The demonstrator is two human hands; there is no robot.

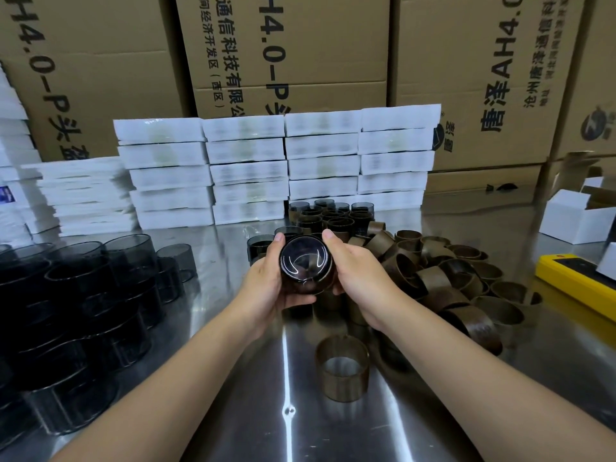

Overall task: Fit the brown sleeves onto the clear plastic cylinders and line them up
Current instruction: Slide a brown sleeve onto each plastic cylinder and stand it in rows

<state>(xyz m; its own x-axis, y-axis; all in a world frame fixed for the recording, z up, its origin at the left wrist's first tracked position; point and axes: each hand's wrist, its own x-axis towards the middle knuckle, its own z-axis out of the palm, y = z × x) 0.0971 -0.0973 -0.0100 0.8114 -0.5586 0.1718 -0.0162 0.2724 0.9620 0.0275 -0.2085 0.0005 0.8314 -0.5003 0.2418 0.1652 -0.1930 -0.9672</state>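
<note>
Nearest me, a single brown sleeve (342,371) stands upright on the steel tabletop (300,435), at 6 o'clock from the work. Just beyond it, my left grip (266,285) and right grip (358,278) both curl round one clear cylinder (306,266). Its open mouth is tilted toward the camera and a brown band shows round its lower wall; I cannot tell how far the band is seated. To do this step well, I judge, I should press evenly from both sides and turn the cylinder slightly, so the band slides on square rather than cocked, until the edges sit flush. Loose sleeves (450,278) lie heaped at 3 o'clock and bare cylinders (83,295) crowd 9 o'clock. At 12 o'clock the finished pieces (330,218) stand grouped, and this one belongs there, set against its neighbours.
</note>
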